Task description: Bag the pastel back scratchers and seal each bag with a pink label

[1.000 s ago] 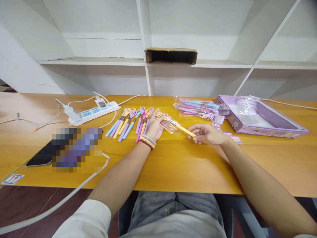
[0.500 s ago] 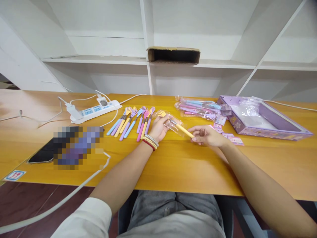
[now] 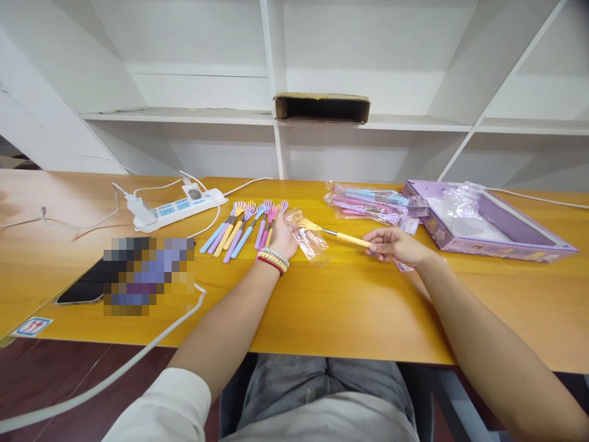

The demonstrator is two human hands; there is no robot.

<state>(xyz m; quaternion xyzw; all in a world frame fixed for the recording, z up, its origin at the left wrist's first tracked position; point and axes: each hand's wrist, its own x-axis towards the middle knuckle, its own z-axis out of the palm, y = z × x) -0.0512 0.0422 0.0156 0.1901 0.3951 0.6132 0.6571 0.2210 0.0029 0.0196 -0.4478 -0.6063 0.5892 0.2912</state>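
right hand (image 3: 391, 245): fingers closed on the handle end of a yellow hand-shaped scratcher (image 3: 353, 239), thumb and fingertips gripping it. scratcher is above the table (image 3: 350, 313), between the two hands, handle to the right, metal neck mid-length, pronged head to the left.

left hand (image 3: 286, 239): gripping a clear plastic bag (image 3: 313, 243), which hangs off the fingers to the right. the pronged head overlaps the bag in view; can't tell if the tips are inside or just in front. bracelets (image 3: 273, 258) on the left wrist.

just left of the left hand: unwrapped scratchers (image 3: 237, 230) in a fanned row, blue, purple, yellow and pink, heads toward the shelf (image 3: 184, 115), handles toward the person. left hand hides part of the rightmost ones.

beyond the right hand: pile of wrapped scratchers (image 3: 368, 201) in clear film, next to a purple box (image 3: 506, 247) with crumpled clear plastic (image 3: 461, 199) in it. printed cards (image 3: 405, 265) lie by the right hand, partly covered by it.

far left: white power strip (image 3: 184, 209) with plugs in, dark phone (image 3: 83, 285) nearer the person, partly pixelated. open cardboard box (image 3: 322, 97) sits on the shelf.
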